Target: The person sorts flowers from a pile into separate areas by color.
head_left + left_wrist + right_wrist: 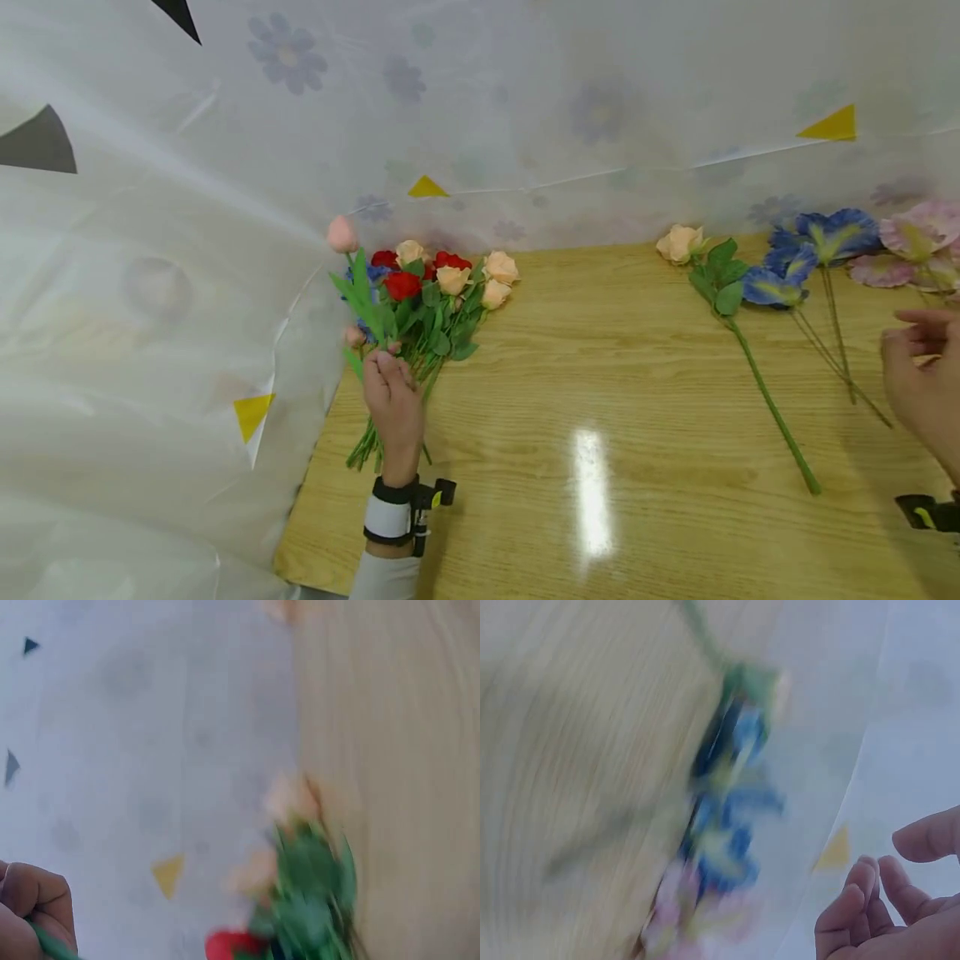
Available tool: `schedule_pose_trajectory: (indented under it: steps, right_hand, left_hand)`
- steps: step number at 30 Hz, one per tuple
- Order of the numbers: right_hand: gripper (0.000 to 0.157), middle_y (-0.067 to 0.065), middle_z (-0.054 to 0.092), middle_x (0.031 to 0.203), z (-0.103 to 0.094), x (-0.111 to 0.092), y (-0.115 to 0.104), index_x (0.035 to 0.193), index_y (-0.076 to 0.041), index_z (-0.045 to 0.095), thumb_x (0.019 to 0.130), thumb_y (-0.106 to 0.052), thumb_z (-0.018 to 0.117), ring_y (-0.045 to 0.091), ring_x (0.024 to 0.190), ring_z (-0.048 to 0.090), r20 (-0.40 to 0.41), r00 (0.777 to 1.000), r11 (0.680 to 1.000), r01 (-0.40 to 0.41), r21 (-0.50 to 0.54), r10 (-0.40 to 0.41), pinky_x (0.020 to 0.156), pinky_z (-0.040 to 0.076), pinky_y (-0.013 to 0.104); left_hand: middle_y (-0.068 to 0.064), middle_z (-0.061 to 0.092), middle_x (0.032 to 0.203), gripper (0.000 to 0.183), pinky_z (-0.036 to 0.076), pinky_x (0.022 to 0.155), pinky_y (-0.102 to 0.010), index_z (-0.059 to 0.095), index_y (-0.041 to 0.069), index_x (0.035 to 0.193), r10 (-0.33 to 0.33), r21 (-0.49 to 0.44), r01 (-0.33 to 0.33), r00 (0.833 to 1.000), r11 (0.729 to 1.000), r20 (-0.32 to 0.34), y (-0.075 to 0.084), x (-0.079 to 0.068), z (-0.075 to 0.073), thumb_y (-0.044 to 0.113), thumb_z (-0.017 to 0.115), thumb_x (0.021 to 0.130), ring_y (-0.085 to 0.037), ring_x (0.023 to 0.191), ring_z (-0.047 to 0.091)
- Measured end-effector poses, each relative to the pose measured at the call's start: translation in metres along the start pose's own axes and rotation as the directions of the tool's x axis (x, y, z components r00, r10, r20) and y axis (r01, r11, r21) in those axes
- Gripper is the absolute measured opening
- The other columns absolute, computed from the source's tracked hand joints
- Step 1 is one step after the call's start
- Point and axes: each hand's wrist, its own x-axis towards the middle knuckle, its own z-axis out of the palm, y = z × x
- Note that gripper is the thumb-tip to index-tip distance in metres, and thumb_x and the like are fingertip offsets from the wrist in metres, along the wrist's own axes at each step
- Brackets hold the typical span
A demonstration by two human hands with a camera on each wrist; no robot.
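My left hand (393,408) pinches the green stem of a pink tulip (342,235), its head up by the sheet at the back left. In the left wrist view, a green stem (51,943) shows between thumb and finger. Behind that hand lies a bunch of red roses (403,286), peach roses (453,280) and a second pink tulip (354,336). At the right edge, my right hand (924,379) hovers with loosely bent fingers and holds nothing, also in the right wrist view. Nearest to it are pink flowers (918,237) and blue flowers (776,279).
A single peach rose (681,244) lies on the wooden table (585,358), its stem pointing toward the front. A pale plastic sheet (540,92) with flower prints and yellow triangles rises behind and to the left. Both wrist views are blurred.
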Motion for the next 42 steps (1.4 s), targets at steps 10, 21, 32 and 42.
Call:
schedule_pose_trajectory:
  steps: [10,21,32,42]
  right_hand:
    - [0.024,-0.001,0.062,0.099,0.038,-0.077,-0.142,0.125,-0.006,0.056,0.102,-0.011,0.051,0.004,0.086,0.060,0.372,0.851,0.873,0.184,0.452,-0.372,0.070,0.047,0.014]
    - [0.029,0.011,0.060,0.106,0.070,-0.127,-0.201,0.128,-0.003,0.050,0.108,-0.010,0.030,0.021,0.092,0.061,0.571,0.571,0.634,-0.109,0.765,-0.590,0.078,0.052,0.029]
    - [0.054,0.011,0.054,0.094,0.074,-0.127,-0.205,0.156,-0.024,0.020,0.107,-0.003,0.027,0.020,0.063,0.048,0.548,0.567,0.640,-0.047,0.767,-0.615,0.055,0.045,0.029]
    - [0.022,0.008,0.039,0.067,0.080,-0.120,-0.196,0.102,-0.001,0.051,0.108,-0.009,0.031,0.013,0.051,0.036,0.521,0.702,0.732,0.000,0.682,-0.486,0.045,0.035,0.028]
  left_hand:
    - [-0.003,0.037,0.071,0.026,0.031,0.050,-0.023,0.040,-0.002,0.107,0.053,-0.381,0.086,0.938,0.921,0.342,0.042,-0.035,0.099,0.019,0.025,0.109,-0.013,0.054,0.032]
    - [-0.027,0.061,0.090,0.018,0.048,0.066,-0.033,0.042,-0.008,0.108,0.161,-0.359,0.064,0.811,0.931,0.562,0.068,-0.054,0.130,0.000,0.026,0.106,-0.035,0.090,0.059]
    - [-0.029,0.061,0.088,0.018,0.048,0.074,-0.033,0.046,-0.012,0.107,0.119,-0.303,0.080,0.802,0.950,0.586,0.085,-0.050,0.120,-0.001,0.032,0.105,-0.038,0.087,0.062]
    - [-0.020,0.061,0.113,0.024,0.047,0.092,-0.041,0.053,-0.006,0.123,-0.033,0.010,0.034,0.831,0.999,0.556,0.075,-0.042,0.098,0.005,0.045,0.103,-0.032,0.105,0.059]
